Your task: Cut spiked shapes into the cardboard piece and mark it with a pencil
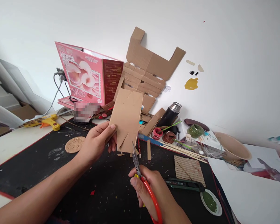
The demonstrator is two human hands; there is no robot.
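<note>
My left hand (pixel 100 137) pinches the left edge of a flat brown cardboard piece (pixel 127 113), held up above the black mat. Slanting cuts show in the lower edge of the cardboard. In my right hand (pixel 151 186) is a pair of scissors (pixel 136 161) with red and yellow on the handles. The tips of the blades point up toward the bottom right corner of the cardboard. Small cardboard scraps lie on the mat just behind the scissors. A round textured cardboard disc (pixel 74 144) rests left of my left hand.
A yellow glue gun (pixel 42 122) lies at left, near a pink box (pixel 84 74). Unfolded cardboard (pixel 151 62) leans on the wall. Behind the mat stand a black flask (pixel 169 115) and paint jars (pixel 157 133). A green utility knife (pixel 184 184) and paint dish (pixel 211 202) lie at right.
</note>
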